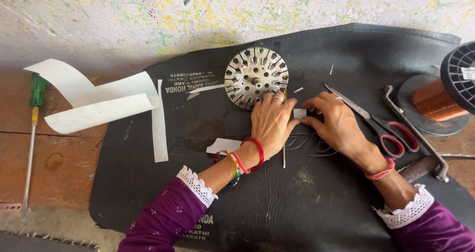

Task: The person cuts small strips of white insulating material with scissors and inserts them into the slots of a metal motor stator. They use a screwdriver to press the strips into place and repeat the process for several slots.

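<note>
Head view. A small white paper piece [299, 114] is pinched between the fingertips of both hands, near the middle of the black rubber mat [307, 202]. The left hand [273, 123] is seen curled, fingers bent onto the paper; the right hand [332, 121] likewise, closed on its right edge. A round slotted metal stator core [256, 76] lies just beyond the left fingers. Red-handled scissors [381, 126] and a copper wire spool [445, 96] are noted toward the mat's right edge. Curled white paper strips [99, 103] overhang its left edge.
</note>
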